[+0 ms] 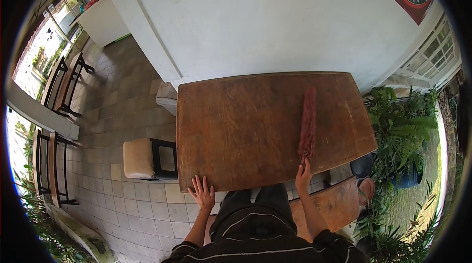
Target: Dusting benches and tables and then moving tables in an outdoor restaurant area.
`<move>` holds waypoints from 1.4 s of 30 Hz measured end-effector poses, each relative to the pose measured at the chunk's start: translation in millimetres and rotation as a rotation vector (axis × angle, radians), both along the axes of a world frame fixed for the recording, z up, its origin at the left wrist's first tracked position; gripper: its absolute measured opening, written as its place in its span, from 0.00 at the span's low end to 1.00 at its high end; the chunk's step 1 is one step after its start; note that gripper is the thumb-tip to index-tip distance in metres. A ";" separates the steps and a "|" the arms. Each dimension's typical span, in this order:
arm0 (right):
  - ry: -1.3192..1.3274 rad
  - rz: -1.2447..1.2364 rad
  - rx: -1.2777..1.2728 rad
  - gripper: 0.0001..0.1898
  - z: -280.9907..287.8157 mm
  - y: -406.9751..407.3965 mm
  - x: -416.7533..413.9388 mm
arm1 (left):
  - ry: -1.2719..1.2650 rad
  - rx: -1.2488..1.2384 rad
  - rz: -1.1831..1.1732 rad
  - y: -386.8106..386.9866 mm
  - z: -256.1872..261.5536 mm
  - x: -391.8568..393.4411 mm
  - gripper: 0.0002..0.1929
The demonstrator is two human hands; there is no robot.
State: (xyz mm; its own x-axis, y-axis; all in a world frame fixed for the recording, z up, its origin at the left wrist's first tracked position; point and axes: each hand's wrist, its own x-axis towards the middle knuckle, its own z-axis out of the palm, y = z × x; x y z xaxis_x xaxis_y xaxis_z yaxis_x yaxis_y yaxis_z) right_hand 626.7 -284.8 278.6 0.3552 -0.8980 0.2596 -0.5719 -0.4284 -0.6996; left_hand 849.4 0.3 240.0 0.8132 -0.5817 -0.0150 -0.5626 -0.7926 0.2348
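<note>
A long, narrow dark-red cloth item (309, 123), which looks like a folded umbrella or a bundled fabric, lies lengthwise over the right half of a brown wooden table (236, 130). Its gathered near end reaches the table's front edge, where my right hand (304, 176) grips it with fingers and thumb. My left hand (202, 193) rests at the table's front left corner, fingers spread and flat on the wood, holding nothing.
A wooden bench (332, 204) stands at my right below the table. A padded stool (138, 159) is by the table's left side. The white wall (258, 23) meets the far edge. Ferns (402, 130) grow at the right; benches (68, 82) stand far left.
</note>
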 end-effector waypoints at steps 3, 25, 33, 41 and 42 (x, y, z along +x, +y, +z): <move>-0.045 -0.234 -0.036 0.17 3.1 -18.3 4.0 | -0.006 0.053 0.010 -10.5 0.3 -2.0 0.27; -0.035 0.085 -0.051 0.16 -2.4 -180.9 -41.1 | 0.061 -0.013 -0.386 -233.3 10.8 -118.1 0.29; -0.184 -0.033 0.036 0.17 -2.0 -210.8 -36.4 | 0.052 0.089 -0.308 -233.5 12.4 -117.3 0.30; 0.058 0.680 0.368 0.17 11.6 -156.5 -2.6 | -0.019 0.038 0.223 -295.0 3.8 -152.9 0.30; 0.164 0.744 0.333 0.17 14.2 -166.1 -12.3 | -0.003 0.069 0.232 -297.5 9.2 -154.2 0.30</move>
